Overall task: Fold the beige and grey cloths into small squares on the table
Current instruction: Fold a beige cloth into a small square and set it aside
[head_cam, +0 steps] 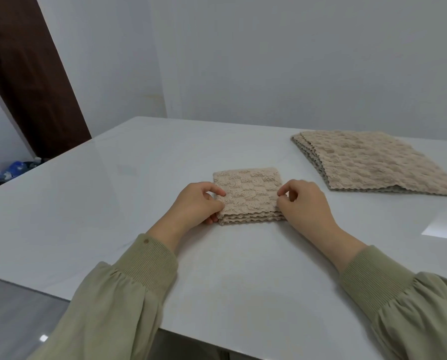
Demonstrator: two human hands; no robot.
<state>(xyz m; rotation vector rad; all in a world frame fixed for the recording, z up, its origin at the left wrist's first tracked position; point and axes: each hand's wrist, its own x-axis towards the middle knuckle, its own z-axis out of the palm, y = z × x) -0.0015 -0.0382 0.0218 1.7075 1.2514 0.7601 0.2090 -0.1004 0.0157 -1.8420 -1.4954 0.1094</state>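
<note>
Glossy white table [113, 203], grey walls [269, 61]

Your folded beige cloth [248, 197] lies flat as a small layered square at the desk's centre; the stack of unfolded beige cloths [373, 162] lies far right.

A plain room: white table [113, 190], bare walls [269, 61], brown door [27, 74].
</note>
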